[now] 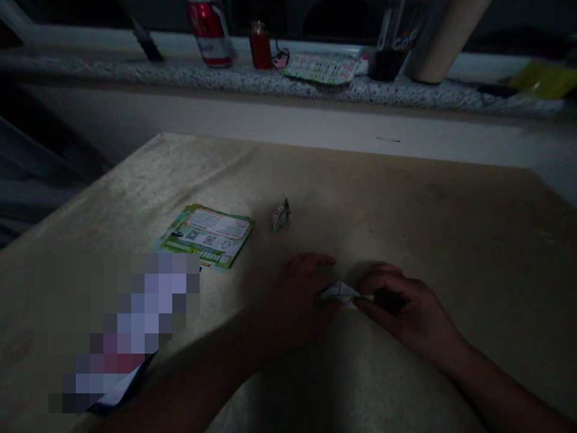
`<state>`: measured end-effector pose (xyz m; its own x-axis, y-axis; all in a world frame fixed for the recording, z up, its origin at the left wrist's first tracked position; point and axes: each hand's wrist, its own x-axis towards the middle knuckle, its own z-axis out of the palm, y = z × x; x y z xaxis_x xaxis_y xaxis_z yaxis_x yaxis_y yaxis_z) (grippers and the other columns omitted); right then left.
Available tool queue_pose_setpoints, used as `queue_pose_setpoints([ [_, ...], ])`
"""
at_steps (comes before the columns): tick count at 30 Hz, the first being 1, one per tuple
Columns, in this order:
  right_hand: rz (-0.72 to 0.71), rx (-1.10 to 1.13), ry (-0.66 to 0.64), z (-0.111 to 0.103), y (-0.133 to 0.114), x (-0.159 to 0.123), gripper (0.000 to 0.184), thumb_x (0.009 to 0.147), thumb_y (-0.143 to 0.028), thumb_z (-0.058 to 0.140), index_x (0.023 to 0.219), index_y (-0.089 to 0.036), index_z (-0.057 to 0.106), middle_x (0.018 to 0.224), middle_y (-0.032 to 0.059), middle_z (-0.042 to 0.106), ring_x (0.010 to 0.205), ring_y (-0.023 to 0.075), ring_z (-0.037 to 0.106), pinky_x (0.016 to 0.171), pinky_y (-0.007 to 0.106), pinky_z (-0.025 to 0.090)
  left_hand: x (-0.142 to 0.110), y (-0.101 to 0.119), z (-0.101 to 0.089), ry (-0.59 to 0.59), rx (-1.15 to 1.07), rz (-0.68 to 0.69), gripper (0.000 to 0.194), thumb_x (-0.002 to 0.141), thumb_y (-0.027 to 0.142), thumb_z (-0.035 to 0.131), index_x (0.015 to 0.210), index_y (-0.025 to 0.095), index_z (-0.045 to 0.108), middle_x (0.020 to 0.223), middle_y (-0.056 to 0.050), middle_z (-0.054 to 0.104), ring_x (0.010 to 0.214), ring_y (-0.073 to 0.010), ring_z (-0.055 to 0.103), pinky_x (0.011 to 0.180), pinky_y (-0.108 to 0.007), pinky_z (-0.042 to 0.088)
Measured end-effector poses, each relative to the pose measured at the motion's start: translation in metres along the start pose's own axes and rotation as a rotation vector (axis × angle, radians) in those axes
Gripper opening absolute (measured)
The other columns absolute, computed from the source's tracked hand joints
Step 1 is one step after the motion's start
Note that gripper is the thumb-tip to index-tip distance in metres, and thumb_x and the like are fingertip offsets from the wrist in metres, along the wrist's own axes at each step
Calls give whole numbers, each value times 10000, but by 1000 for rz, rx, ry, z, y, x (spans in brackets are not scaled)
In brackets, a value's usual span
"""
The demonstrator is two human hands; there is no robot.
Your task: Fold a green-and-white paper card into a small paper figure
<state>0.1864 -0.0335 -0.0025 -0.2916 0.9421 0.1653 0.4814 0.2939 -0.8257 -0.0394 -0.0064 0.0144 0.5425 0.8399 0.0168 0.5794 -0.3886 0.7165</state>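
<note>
A small folded piece of paper (341,291), pale with crease lines, is held between both hands just above the table. My left hand (302,294) pinches its left end, the thumb below and the fingers behind. On the opposite end, my right hand (406,307) grips with thumb and forefinger, its other fingers curled. Beyond the hands stands a little folded paper figure (282,215) with printed sides and a pointed top. Green printed sheets (211,234) lie flat to the left of it.
A blurred-out item (135,337) lies on the table (383,204) beside my left forearm. Along the granite sill (157,72) stand a red can (210,36), a small red bottle (260,48), a patterned pouch (321,67), a dark glass (392,54) and a cardboard tube (444,45).
</note>
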Motion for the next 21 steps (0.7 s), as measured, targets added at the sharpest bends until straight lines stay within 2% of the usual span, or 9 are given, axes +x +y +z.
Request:
queue_pose_setpoints([
  [2,70,103,-11,1,-4,-1,40,894,-264,711,911,-231,693,925,39,689,865,204,658,735,351,513,2,2,-1,-34,-122,-27,102,860,264,699,875,174,744,1092,-69,709,1049,-228,632,953,-360,462],
  [4,96,173,-48,2,-9,-2,83,901,-300,706,896,-218,717,914,51,695,844,205,653,709,341,510,3,5,-2,-93,-267,-119,166,872,315,685,891,162,745,867,-37,696,821,-187,634,760,-304,483],
  [5,105,204,-64,2,-11,-2,109,903,-313,704,869,-211,724,886,51,692,829,203,648,704,337,507,3,6,-2,-128,-344,-164,203,880,343,675,906,155,746,818,-29,687,760,-176,621,695,-284,469],
  [7,144,284,-86,3,-16,-2,153,903,-332,703,822,-205,727,798,33,667,780,190,635,678,320,497,2,8,-3,-173,-481,-205,262,883,379,669,966,144,750,828,-33,707,743,-172,622,654,-263,454],
  [11,257,484,-123,3,-21,-4,145,882,-348,728,826,-215,732,724,-1,619,726,166,607,634,282,476,-1,9,-3,-179,-611,-175,270,880,380,679,1000,151,757,911,-44,747,817,-184,655,703,-254,470],
  [14,308,586,-136,2,-23,-6,127,871,-338,743,828,-219,745,737,-6,615,700,148,583,627,268,464,-1,10,-5,-198,-655,-186,261,865,368,695,997,152,762,914,-42,752,820,-181,659,704,-248,473],
  [17,325,620,-140,-1,-25,-6,129,854,-330,759,798,-215,754,719,-8,602,679,141,564,617,262,454,0,10,-8,-238,-681,-256,325,840,417,717,1017,151,775,897,-48,753,788,-183,655,693,-261,474],
  [21,344,640,-147,-2,-25,-4,139,837,-344,772,798,-211,767,700,-5,602,681,146,569,625,269,459,1,8,-10,-235,-637,-349,395,781,500,760,964,151,797,771,-32,727,676,-167,625,600,-252,443],
])
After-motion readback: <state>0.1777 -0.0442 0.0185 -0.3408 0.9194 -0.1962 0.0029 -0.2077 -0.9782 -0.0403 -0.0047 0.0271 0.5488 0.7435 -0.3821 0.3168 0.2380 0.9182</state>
